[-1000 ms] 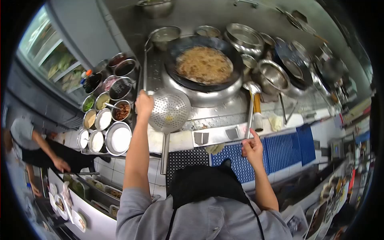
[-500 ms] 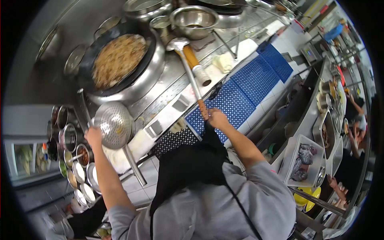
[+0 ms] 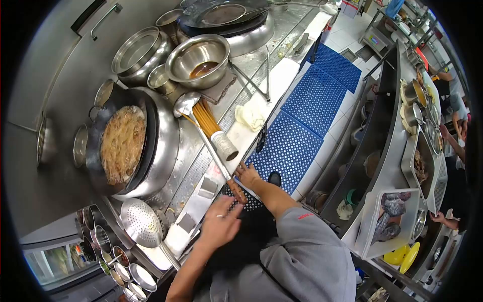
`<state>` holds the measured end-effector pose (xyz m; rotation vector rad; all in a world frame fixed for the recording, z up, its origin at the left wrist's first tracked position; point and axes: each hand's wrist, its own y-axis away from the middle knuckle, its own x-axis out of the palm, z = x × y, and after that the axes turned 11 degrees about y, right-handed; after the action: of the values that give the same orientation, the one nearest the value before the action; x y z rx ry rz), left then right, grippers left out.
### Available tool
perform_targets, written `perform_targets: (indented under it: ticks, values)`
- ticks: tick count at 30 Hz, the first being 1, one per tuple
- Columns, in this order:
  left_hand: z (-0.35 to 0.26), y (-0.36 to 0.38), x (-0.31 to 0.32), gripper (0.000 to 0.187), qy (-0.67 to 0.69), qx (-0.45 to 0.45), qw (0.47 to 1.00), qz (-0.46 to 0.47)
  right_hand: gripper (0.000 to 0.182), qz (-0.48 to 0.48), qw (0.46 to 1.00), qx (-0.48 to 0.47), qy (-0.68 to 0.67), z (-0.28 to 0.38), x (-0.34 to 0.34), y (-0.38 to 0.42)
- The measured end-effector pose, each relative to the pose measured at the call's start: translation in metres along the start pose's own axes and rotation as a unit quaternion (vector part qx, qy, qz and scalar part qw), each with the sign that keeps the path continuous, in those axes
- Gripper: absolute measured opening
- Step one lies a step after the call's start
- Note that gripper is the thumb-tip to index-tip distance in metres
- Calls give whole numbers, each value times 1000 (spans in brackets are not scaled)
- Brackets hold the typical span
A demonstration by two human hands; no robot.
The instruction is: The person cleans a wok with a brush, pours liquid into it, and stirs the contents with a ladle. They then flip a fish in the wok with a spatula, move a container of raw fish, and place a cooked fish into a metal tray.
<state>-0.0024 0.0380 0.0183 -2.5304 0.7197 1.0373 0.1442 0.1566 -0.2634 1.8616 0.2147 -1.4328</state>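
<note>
My left hand [image 3: 221, 225] hovers with spread fingers beside the wooden grip of a long ladle [image 3: 214, 153]. Stretched out at the counter's edge, my right hand [image 3: 248, 176] is just beyond that grip, fingers apart. The ladle's round metal bowl rests on the steel stove top, its handle sloping toward me. Next to it lies a bamboo wok brush [image 3: 224, 145] with a white-wrapped end. To the left, a perforated skimmer [image 3: 141, 222] lies near the stove's front, its handle pointing toward me. Noodle-like brown food [image 3: 122, 143] fills a wok [image 3: 100, 182] at the left.
A steel bowl [image 3: 214, 48] with brown liquid and a lidded pot [image 3: 138, 55] stand behind the ladle. A crumpled white cloth [image 3: 250, 115] sits on the ledge. Seasoning pots [image 3: 143, 276] stand lower left. Blue mats [image 3: 289, 138] cover the floor. Other people's arms show at the far right.
My left hand has let go of the skimmer and moved right to the ladle's grip. My right hand has released the ladle and reached to the counter edge. The view has shifted.
</note>
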Motion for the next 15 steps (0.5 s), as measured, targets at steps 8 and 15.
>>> perform_targets:
  ticks: [8, 15]
  values:
    - [34, -66, 43, 43, -168, 1, 969, 184, 58, 58, 978, -18, -198, -42, -36, 28]
    - [34, -74, 24, 37, -146, -84, 959, 227, 35, 189, 943, 84, -261, -167, 28, 98]
